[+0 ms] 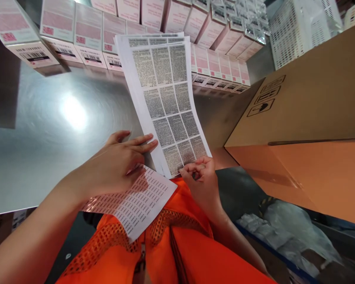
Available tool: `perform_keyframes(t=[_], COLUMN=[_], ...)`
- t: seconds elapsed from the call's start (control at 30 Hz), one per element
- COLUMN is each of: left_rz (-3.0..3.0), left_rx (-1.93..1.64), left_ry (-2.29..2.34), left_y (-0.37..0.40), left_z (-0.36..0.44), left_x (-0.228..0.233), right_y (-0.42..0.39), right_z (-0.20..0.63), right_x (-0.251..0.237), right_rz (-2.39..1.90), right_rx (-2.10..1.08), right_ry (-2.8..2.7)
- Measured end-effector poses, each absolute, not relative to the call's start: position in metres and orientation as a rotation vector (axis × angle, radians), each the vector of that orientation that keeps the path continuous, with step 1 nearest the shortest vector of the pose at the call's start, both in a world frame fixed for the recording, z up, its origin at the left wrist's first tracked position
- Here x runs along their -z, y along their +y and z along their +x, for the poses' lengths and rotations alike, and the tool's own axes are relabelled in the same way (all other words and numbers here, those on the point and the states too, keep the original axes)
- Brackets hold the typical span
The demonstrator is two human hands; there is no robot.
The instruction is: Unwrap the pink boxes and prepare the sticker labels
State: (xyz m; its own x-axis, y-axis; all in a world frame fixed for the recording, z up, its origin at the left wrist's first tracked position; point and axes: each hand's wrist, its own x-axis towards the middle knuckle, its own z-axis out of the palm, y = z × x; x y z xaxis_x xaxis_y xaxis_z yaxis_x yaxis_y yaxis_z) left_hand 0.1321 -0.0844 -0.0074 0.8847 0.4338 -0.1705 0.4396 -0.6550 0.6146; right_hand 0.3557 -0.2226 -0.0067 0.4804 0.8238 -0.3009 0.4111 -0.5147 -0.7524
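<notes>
Your label sheets (165, 98) lie over the bench (106, 98), far end in front of the pink boxes (90, 35), near edge by your orange vest (230, 252). Your left hand (122, 161) spreads its fingers, two reaching the sheets' left margin; your right hand (202, 177) pinches thumb and finger together at their near edge, though whether one label has lifted, you can't tell. Expect the stack to feel light, bendy and a little slick, creasing easily; the blank side margins look the safest hold. It bows gently along its length, with grey printed rectangles in three columns. Left of its near edge, a thin dashed sheet (148, 197) runs beneath your left hand. Beyond the stack stand smooth, square-edged cartons; right of it, a stiff, matt cardboard box (313, 86). The bench is brushed, shiny metal.
</notes>
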Motion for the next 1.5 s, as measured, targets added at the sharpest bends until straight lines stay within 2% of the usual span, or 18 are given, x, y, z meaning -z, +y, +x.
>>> perform_keyframes(t=[0.23,0.43,0.7,1.07,1.23,1.33,1.5], left_rz=[2.369,2.399,2.401,2.427,2.44,2.447,2.41], left_rx=[0.014,0.014,-0.003,0.021,0.02,-0.005,-0.041], left_ry=[0.61,0.611,0.611,0.611,0.607,0.599,0.648], left_y=[-0.085,-0.086,-0.087,-0.086,-0.085,-0.086,-0.089], left_z=[0.133,0.132,0.131,0.131,0.131,0.131,0.131], left_x=[0.008,0.007,0.009,0.008,0.01,0.01,0.01], right_y=[-0.226,-0.227,-0.226,-0.218,-0.218,-0.219,-0.222], right_z=[0.349,0.364,0.394,0.395,0.403,0.41,0.412], right_x=[0.009,0.015,-0.001,0.0,0.001,0.0,-0.003], right_rz=[-2.093,-2.069,-2.02,-2.102,-2.009,-1.996,-2.052], right_rx=[-0.864,-0.665,-0.968,-0.964,-1.12,-1.106,-1.064], right_ry=[-0.994,-0.9,-0.952,-1.077,-0.825,-0.715,-0.917])
